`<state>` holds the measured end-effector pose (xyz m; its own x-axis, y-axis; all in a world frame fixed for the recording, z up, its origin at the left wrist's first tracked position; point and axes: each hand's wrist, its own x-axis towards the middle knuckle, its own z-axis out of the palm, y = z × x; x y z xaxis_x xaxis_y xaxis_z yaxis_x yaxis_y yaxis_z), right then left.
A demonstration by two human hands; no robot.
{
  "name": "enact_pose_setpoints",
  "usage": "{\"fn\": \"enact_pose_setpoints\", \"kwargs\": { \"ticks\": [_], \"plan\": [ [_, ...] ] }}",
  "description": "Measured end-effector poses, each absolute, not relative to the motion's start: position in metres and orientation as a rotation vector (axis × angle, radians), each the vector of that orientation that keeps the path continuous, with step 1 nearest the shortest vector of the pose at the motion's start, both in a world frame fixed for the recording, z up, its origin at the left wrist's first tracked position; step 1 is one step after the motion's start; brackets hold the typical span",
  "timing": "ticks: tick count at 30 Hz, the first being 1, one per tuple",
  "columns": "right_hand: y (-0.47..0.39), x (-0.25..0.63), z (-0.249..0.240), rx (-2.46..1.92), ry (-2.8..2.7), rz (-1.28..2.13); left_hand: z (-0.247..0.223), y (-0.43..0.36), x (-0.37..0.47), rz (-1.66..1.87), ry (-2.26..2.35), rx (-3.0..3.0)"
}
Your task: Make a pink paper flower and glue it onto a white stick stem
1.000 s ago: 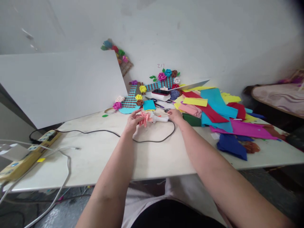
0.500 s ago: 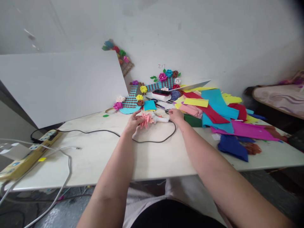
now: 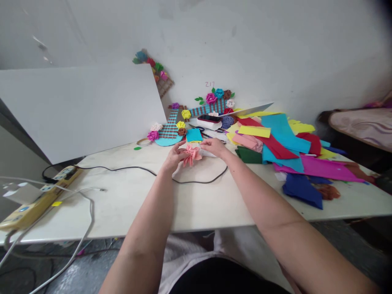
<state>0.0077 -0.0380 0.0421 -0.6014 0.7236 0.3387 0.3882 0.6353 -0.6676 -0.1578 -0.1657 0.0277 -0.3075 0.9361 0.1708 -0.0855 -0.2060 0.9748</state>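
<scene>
The left hand (image 3: pixel 175 157), fingers loosely curled, pinches the pink flower (image 3: pixel 192 155) above the table (image 3: pixel 202 208) — likely light, soft and easily crushed, best held by its base. Just beside it, the right hand (image 3: pixel 215 147) bends its fingers — whether gripping anything, I cannot tell.

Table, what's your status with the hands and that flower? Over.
Left hand holds pink flower. Right hand close beside it, grip unclear. Black cord looped on the near side.

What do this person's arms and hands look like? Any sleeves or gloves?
The left arm and right arm show no sleeves; the left hand and right hand, no gloves. No watch or bracelet shows.
</scene>
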Motion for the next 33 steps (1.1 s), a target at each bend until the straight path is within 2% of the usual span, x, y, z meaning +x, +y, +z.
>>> {"fn": "enact_pose_setpoints", "kwargs": {
  "ticks": [4,21,33],
  "plan": [
    [-0.042,0.001,0.039,-0.782,-2.331,0.815,0.028,-0.166,-0.157,1.606,1.22,1.133],
    [-0.057,-0.003,0.042,-0.929,-2.384,0.383,0.022,-0.163,-0.156,1.547,1.309,1.133],
    [-0.044,-0.006,0.054,-0.951,-2.412,0.487,0.047,-0.146,-0.15,1.53,1.505,0.999]
  ]
}}
